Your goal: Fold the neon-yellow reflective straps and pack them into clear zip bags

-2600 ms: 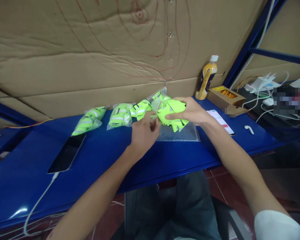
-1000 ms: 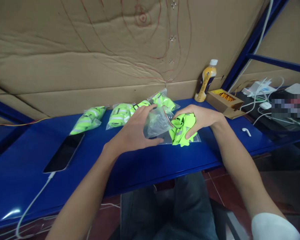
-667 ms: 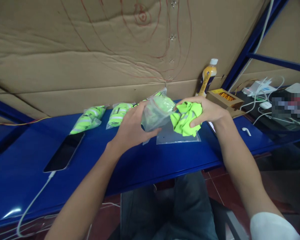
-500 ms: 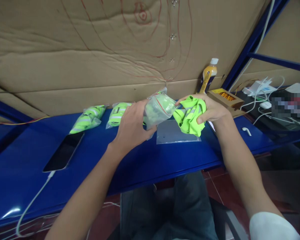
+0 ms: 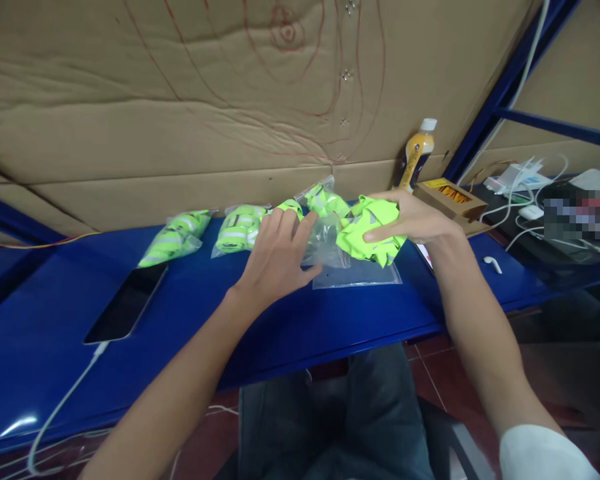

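Right hand (image 5: 405,219) grips a crumpled fluorescent cloth (image 5: 370,228) over a flat clear bag (image 5: 357,275); the left hand (image 5: 279,259), fingers parted, sits beside a small clear pouch (image 5: 326,243), its hold impossible to tell. Since a half-second ago, the pouch has dropped lower, uncovering a bagged bundle (image 5: 325,199) behind.

Place: I seem to be in a workshop
Surface (image 5: 300,340): blue, before me
Wall (image 5: 205,147): cardboard sheets
Frame (image 5: 560,127): blue bars
Floor (image 5: 450,367): tiled
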Action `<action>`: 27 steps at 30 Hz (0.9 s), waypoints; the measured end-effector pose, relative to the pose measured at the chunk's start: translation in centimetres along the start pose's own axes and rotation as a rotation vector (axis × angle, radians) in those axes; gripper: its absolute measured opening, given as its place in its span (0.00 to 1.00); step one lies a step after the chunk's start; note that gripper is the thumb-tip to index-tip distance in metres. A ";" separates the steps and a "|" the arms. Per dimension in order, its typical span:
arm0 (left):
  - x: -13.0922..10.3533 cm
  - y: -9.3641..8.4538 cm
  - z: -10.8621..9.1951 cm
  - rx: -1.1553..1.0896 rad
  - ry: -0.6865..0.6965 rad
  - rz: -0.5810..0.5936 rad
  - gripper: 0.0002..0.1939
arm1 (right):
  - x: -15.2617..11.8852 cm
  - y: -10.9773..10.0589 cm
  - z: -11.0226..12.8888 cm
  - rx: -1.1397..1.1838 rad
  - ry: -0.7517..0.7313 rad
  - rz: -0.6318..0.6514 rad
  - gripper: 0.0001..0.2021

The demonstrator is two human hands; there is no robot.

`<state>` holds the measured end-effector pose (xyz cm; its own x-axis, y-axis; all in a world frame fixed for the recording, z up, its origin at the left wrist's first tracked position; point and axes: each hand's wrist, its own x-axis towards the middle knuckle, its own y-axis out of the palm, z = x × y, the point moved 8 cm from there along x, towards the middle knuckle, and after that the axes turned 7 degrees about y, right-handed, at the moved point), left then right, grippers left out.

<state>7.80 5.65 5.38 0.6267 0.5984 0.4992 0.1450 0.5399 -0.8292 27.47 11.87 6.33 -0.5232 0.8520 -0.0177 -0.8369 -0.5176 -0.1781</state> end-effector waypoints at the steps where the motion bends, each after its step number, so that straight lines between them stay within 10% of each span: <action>1: 0.0 0.2 -0.2 -0.020 -0.002 0.007 0.41 | 0.1 0.1 0.0 -0.001 0.001 -0.005 0.27; 14: -0.3 1.7 0.1 -0.402 0.019 0.082 0.38 | 0.8 3.0 0.0 -0.340 -0.102 0.176 0.34; 27: -0.5 2.5 -1.4 -0.162 -0.027 0.075 0.28 | 1.9 2.4 -0.2 -0.464 -0.198 -0.139 0.27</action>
<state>8.94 5.89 2.67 0.6197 0.6505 0.4391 0.2215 0.3918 -0.8930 24.52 12.30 5.64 -0.4703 0.8557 0.2156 -0.7649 -0.2734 -0.5832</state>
